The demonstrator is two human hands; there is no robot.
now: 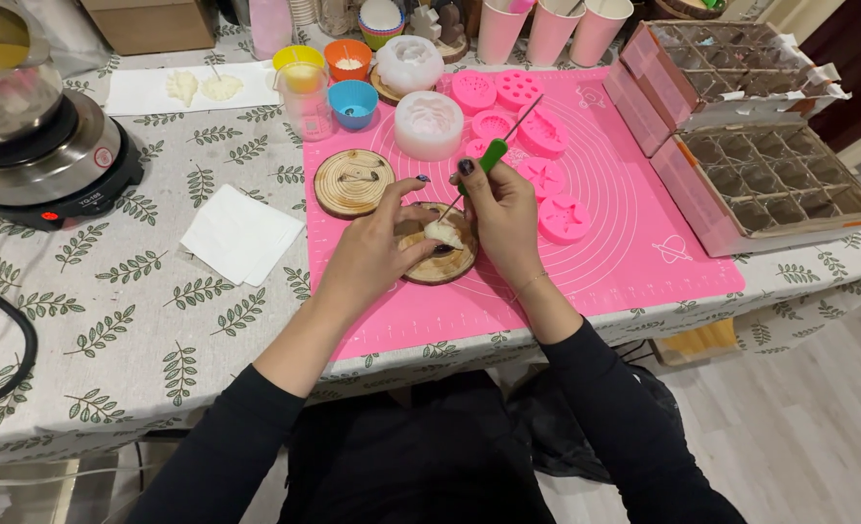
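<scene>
my left hand (377, 254) pinched the small white wax shape (440, 231) on the round wooden slice (442, 262) atop the pink mat (634, 243); right hand (501, 209) gripped the green-handled pick (492, 155). wax looked light, brittle; best held by edges.

A leaf-print tablecloth (159, 320) carries a pink mat (634, 243), white napkins (241, 236) and a hotplate (52, 175).

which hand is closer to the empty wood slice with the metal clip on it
Left. The left hand lies just below and right of the empty wood slice; the right hand, holding a green-handled tool, is farther right.
</scene>
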